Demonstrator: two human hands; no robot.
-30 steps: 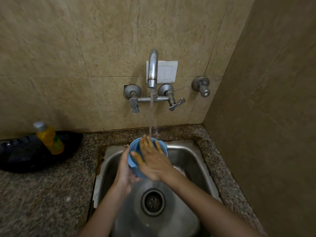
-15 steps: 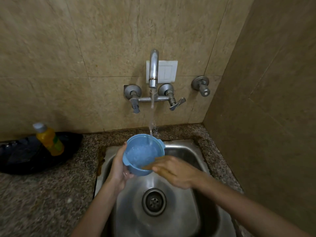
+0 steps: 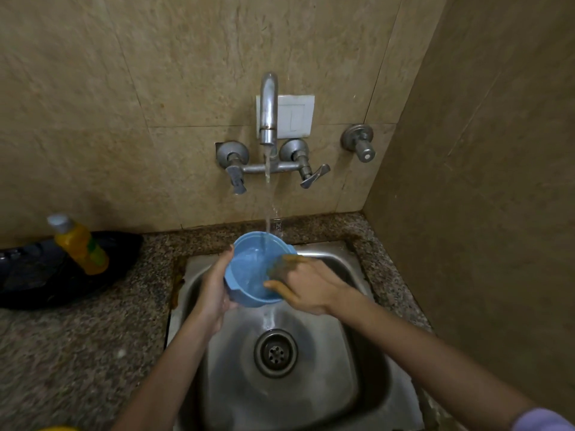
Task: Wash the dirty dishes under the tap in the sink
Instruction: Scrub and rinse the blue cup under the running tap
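We now reach our right hand (image 3: 306, 286) into the bowl (image 3: 249, 269), grip unclear; our left hand (image 3: 214, 290) holds it.

The single head-worn wide-angle view looks forward and down, close over the sink (image 3: 326, 384), facing the tap (image 3: 268, 104).

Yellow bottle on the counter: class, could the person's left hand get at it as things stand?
Probably not yet: the left hand grips the blue bowl. Otherwise the way over the counter to the yellow bottle looks free.
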